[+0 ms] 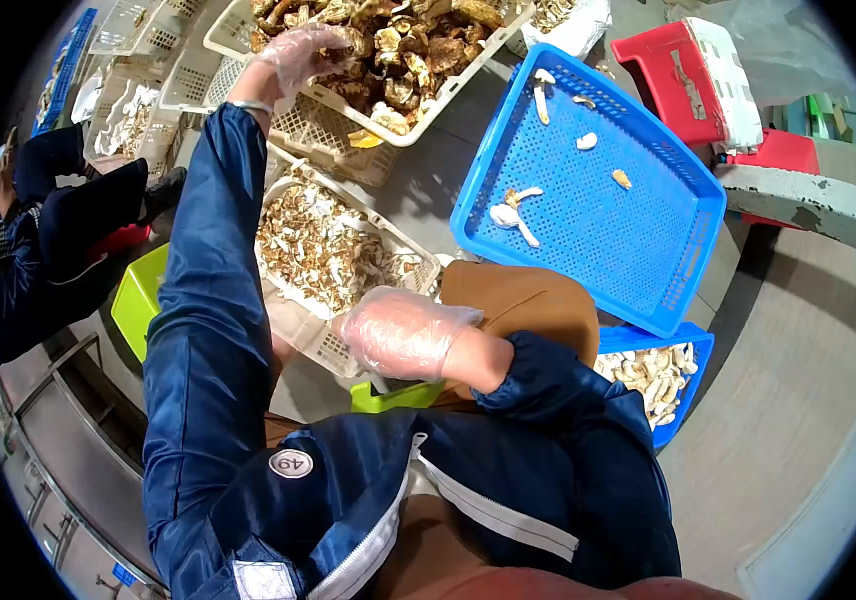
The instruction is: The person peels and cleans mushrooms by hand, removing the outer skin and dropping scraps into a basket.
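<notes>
My left hand [303, 58], in a clear plastic glove, reaches to the near left side of a cream crate [438, 112] heaped with brown mushrooms. Its fingers are bent around a brown mushroom [355, 42] at the pile's edge, partly hidden by the glove. My right hand [398, 332], gloved the same way, is curled closed in front of my body. Whatever it may hold is hidden. Beside it stands a cream basket [426, 262] of pale brown mushroom trimmings [313, 245].
A blue perforated crate [608, 220] with several mushrooms lies to the right. Below it, another blue crate [663, 437] holds pale mushroom pieces. A red stool [670, 85] stands at the upper right. At left sits another person [58, 230] near more crates.
</notes>
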The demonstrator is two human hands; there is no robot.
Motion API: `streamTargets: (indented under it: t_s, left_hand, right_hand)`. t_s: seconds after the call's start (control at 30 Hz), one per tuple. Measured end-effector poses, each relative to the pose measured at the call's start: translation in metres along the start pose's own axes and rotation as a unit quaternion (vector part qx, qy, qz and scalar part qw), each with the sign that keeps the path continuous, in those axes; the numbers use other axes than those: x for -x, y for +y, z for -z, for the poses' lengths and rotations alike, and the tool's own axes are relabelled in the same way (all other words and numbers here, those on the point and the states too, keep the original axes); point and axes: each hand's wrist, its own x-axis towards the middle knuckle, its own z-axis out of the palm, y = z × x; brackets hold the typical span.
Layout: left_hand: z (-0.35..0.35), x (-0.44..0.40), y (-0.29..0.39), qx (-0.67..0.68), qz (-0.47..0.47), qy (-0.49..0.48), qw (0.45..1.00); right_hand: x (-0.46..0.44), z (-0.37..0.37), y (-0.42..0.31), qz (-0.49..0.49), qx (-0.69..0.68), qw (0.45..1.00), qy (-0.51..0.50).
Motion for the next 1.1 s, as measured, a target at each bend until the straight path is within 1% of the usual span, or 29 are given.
streamTargets:
  t_s: [0.07,0.1,0.2,0.23,0.27,0.33,0.4,0.43,0.5,0.53,0.6,0.63,0.67,0.7,0.73,0.8,0.83,0.87,0.93,0.97,1.0,1.07,1.1]
  left_hand:
    - [-0.013,0.019,-0.001,0.139,0.006,0.014,0.99]
    - [-0.001,0.013,-0.009,0.178,0.014,-0.045,0.983]
    - [0.008,0.022,-0.027,0.348,-0.012,-0.13,0.928]
    - [0.002,0.035,-0.02,0.365,-0.018,-0.135,0.921]
    - [-0.004,0.047,-0.014,0.382,-0.023,-0.139,0.913]
    - [-0.002,0.042,-0.023,0.408,-0.058,-0.113,0.904]
    - [-0.003,0.053,-0.019,0.469,0.002,-0.062,0.881]
    - [-0.009,0.063,-0.013,0.481,-0.012,-0.037,0.876]
    - [-0.009,0.07,-0.004,0.523,0.03,-0.038,0.851]
    - [-0.007,0.071,-0.001,0.544,0.052,-0.037,0.837]
    - [-0.007,0.07,0.005,0.521,0.03,-0.098,0.847]
    - [-0.009,0.076,0.007,0.521,0.027,-0.056,0.851]
    - [-0.017,0.074,0.011,0.52,0.025,-0.016,0.854]
    - [-0.031,0.072,0.026,0.577,0.094,0.071,0.808]
    - [-0.053,0.084,0.039,0.514,0.032,0.102,0.851]
    - [-0.065,0.073,0.033,0.494,0.001,0.124,0.861]
    - [-0.066,0.062,0.027,0.49,0.004,0.153,0.858]
    - [-0.067,0.053,0.019,0.461,-0.019,0.175,0.87]
    - [-0.064,0.049,0.013,0.468,-0.031,0.095,0.878]
    - [-0.059,0.044,0.008,0.454,-0.017,0.081,0.887]
    - [-0.06,0.039,0.0,0.47,-0.016,0.101,0.877]
    - [-0.055,0.028,-0.011,0.537,0.0,0.058,0.841]
    - [-0.068,0.045,0.001,0.573,-0.02,0.055,0.818]
  right_hand:
    - [-0.001,0.008,0.002,0.007,-0.042,0.999,0.028]
    - [0.0,0.016,0.0,0.004,-0.051,0.998,0.035]
    - [-0.001,0.019,0.004,0.033,-0.083,0.99,0.107]
    - [-0.002,0.018,0.004,0.02,-0.078,0.99,0.113]
    - [-0.005,0.022,0.004,0.031,-0.08,0.989,0.122]
    - [-0.009,0.021,0.007,0.04,-0.087,0.981,0.17]
    - [-0.009,0.03,0.004,0.016,-0.128,0.966,0.226]
    - [-0.01,0.033,0.005,0.001,-0.138,0.96,0.245]
    - [-0.013,0.04,0.005,-0.014,-0.155,0.941,0.3]
    - [-0.015,0.044,0.0,-0.036,-0.162,0.933,0.318]
    - [-0.018,0.047,-0.003,-0.03,-0.153,0.924,0.35]
    - [-0.02,0.046,-0.005,-0.044,-0.145,0.921,0.359]
    - [-0.02,0.046,-0.008,-0.03,-0.152,0.917,0.367]
    - [-0.021,0.047,-0.011,-0.017,-0.16,0.913,0.376]
    - [-0.022,0.049,-0.013,-0.004,-0.168,0.908,0.385]
    - [-0.023,0.052,-0.017,-0.006,-0.167,0.905,0.391]
    - [-0.023,0.053,-0.016,-0.013,-0.168,0.905,0.39]
    - [-0.023,0.055,-0.015,-0.02,-0.169,0.906,0.388]
    - [-0.023,0.055,-0.009,-0.027,-0.173,0.908,0.381]
    - [-0.023,0.055,-0.009,-0.031,-0.188,0.907,0.377]
    - [-0.024,0.055,-0.008,-0.033,-0.203,0.906,0.371]
    - [-0.024,0.056,0.0,-0.029,-0.175,0.907,0.383]
    - [-0.023,0.057,0.002,-0.027,-0.17,0.906,0.387]
